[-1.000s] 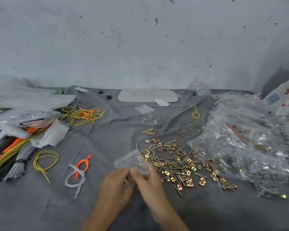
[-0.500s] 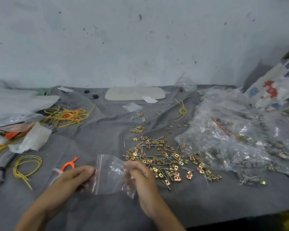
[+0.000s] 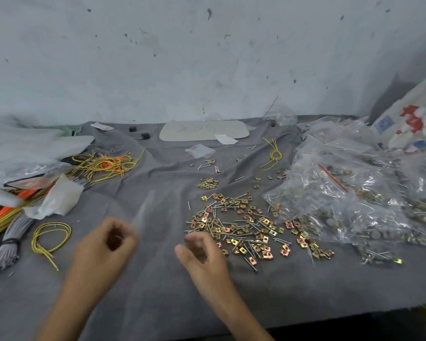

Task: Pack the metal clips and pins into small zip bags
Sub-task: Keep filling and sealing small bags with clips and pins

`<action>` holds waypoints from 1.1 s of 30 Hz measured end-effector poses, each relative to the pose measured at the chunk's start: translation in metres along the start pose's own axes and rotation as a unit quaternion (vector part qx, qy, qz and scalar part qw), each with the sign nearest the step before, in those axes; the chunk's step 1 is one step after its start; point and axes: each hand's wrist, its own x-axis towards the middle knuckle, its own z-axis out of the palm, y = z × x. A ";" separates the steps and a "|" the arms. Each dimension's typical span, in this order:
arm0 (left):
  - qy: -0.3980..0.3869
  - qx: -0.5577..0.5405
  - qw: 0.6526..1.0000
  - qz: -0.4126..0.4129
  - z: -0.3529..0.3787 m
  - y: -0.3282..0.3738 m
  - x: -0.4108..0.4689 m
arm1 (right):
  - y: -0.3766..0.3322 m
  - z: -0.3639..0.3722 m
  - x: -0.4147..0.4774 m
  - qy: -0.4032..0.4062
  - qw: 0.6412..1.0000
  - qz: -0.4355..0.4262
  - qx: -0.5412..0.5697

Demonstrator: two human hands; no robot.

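A heap of brass and copper metal clips and thin pins [image 3: 241, 225] lies on the grey cloth [image 3: 158, 286] right of centre. My left hand [image 3: 106, 244] is blurred by motion; its curled fingers pinch a small clear zip bag [image 3: 143, 212], which shows only as a faint streak rising from the hand. My right hand [image 3: 199, 252] hovers at the left edge of the heap with fingers loosely curled and nothing visible in them. The two hands are apart.
Filled clear bags [image 3: 349, 198] are piled at the right. Yellow wire loops [image 3: 51, 236], grey cable bundles [image 3: 12, 239] and orange wires lie at the left. An empty small bag [image 3: 199, 150] and a pale board [image 3: 204, 130] sit near the wall.
My right hand has let go of the zip bag and moved right to the heap's edge. My left hand keeps the bag and swings it up.
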 end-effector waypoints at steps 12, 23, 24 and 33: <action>0.038 0.140 0.989 0.036 0.047 0.018 -0.036 | 0.002 0.000 -0.008 0.021 0.981 -0.090 -0.173; 0.062 0.155 0.980 0.113 0.041 0.007 -0.035 | 0.006 0.014 0.000 -0.111 0.904 -0.174 -0.374; 0.077 0.167 0.976 0.117 0.042 0.004 -0.033 | 0.005 0.015 -0.001 -0.125 0.910 -0.173 -0.355; -0.005 0.127 0.991 0.051 0.074 -0.009 -0.014 | -0.004 -0.088 0.042 0.058 0.871 -0.094 -0.479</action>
